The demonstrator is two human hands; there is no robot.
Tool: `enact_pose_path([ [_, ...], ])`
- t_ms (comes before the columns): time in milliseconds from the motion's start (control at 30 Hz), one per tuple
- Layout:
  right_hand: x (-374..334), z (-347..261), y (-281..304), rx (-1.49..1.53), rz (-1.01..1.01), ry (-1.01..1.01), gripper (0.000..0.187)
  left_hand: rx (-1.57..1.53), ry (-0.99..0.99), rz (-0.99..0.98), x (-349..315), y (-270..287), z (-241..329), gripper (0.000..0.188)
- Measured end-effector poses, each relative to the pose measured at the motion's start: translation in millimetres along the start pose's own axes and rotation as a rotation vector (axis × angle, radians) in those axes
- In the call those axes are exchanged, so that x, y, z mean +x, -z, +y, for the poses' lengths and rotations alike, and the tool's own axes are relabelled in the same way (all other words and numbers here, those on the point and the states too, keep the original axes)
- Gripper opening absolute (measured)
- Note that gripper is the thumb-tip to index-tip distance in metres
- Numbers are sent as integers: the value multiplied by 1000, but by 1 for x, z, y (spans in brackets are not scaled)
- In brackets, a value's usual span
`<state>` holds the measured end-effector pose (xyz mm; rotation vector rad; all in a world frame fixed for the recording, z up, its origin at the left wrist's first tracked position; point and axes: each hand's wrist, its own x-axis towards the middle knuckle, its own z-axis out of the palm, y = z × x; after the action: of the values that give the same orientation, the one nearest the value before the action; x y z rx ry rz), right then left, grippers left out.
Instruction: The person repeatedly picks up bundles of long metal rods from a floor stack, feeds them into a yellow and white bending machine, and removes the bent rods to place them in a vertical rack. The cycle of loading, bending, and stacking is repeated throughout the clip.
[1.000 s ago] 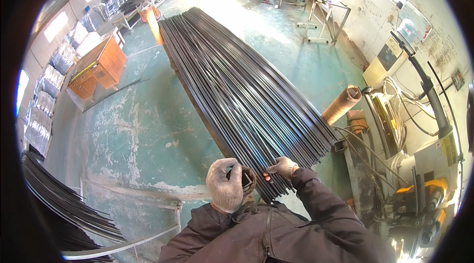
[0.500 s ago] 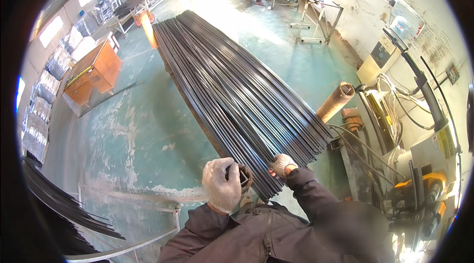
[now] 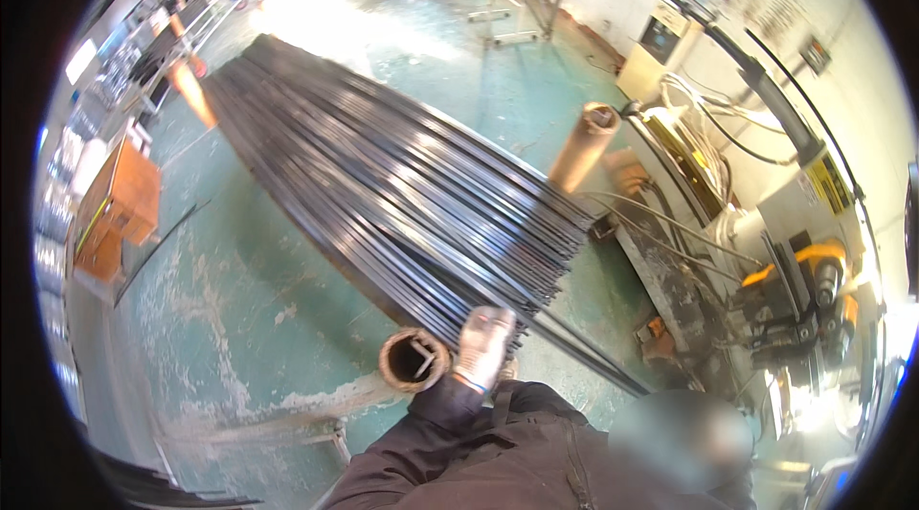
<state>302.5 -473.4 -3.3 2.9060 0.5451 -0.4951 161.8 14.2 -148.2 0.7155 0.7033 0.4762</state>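
Beside the brown tube (image 3: 390, 368), the gloved left hand (image 3: 484, 342) lay on the near ends of the black rods (image 3: 383, 175), grip too blurry to tell, while two rods (image 3: 595, 356) poked out rightward and the right hand's fingers couldn't be seen.

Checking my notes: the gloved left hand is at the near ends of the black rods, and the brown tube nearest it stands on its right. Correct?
Not quite: the head view shows the brown tube to the left of the gloved left hand. The rest holds.
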Motion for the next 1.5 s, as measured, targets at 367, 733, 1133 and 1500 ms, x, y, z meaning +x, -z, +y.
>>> enact_pose_path([
  [367, -51, 209, -93, 44, 271, -180, 12, -360, 297, -126, 16, -127, -31, 17],
  [733, -15, 429, -154, 1055, 1072, -1194, 46, -155, 2, -538, -16, -427, -6, 19],
  [1133, 126, 352, -30, 2796, 1365, -519, 20, -63, 136, -917, 79, -594, -60, 37],
  [1500, 242, 394, 30, 2232, 1816, -897, 31, 54, 228, -715, 291, -661, -139, 29],
])
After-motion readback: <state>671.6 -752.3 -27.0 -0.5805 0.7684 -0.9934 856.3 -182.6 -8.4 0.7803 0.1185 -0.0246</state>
